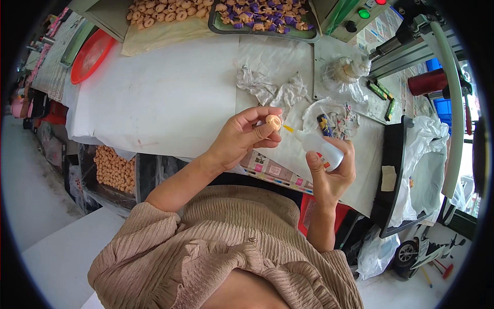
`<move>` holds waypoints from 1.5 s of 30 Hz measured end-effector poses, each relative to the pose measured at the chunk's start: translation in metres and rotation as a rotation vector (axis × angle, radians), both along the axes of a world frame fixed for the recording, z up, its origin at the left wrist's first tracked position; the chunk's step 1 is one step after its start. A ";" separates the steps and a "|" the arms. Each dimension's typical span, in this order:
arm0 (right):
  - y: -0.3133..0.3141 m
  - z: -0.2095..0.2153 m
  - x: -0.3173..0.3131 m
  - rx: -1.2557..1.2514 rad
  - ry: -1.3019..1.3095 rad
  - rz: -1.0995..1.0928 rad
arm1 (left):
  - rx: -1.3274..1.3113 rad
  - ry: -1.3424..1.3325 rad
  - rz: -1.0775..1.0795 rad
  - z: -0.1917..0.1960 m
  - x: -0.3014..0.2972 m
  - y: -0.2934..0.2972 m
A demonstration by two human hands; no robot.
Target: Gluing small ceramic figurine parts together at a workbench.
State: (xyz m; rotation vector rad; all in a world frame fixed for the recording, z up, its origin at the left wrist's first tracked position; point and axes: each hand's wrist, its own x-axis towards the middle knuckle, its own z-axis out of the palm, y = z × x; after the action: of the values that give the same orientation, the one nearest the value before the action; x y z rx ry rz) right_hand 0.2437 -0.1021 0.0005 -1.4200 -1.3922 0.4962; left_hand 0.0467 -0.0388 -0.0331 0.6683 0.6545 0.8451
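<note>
Rags (272, 90) and lighters (383, 95) lie beyond bottle (320, 147) and bead (273, 122)

White-covered surface (164, 98), pale grey floor (36, 190) at left, red tray (90, 56) leaning at the far corner, black tray (393, 170) at right, daylight at the right edge, grey machine frame (411, 46) beyond.

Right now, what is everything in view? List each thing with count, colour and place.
small round piece: one, tan, in left fingertips
squeeze bottle: one, white with yellow nozzle, in right hand, tip at the piece
table cover: one, white, across the bench
tray of pieces: one, dark, tan and purple pieces, top centre
loose tan pieces: many, top left
red dish: one, far left
crumpled rags: several, grey-white, bench centre
green button: one, top right
left hand: pinching
right hand: gripping
</note>
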 end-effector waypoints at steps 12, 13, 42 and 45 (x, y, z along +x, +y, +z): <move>0.005 -0.005 -0.006 -0.011 -0.032 0.009 | 0.012 0.002 -0.017 -0.005 -0.003 0.002; 0.005 -0.005 -0.006 -0.012 -0.031 0.008 | 0.011 0.003 -0.018 -0.004 -0.003 0.003; 0.000 0.000 0.000 0.058 -0.116 -0.024 | 0.059 -0.067 0.054 -0.014 0.002 0.001; 0.001 0.001 -0.002 0.044 -0.101 -0.010 | 0.069 -0.075 0.058 -0.015 0.003 0.001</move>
State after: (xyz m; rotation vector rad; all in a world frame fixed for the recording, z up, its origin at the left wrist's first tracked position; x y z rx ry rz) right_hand 0.2419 -0.1016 0.0014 -1.4322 -1.4665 0.3891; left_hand 0.0501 -0.0381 -0.0483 0.6787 0.5810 0.9453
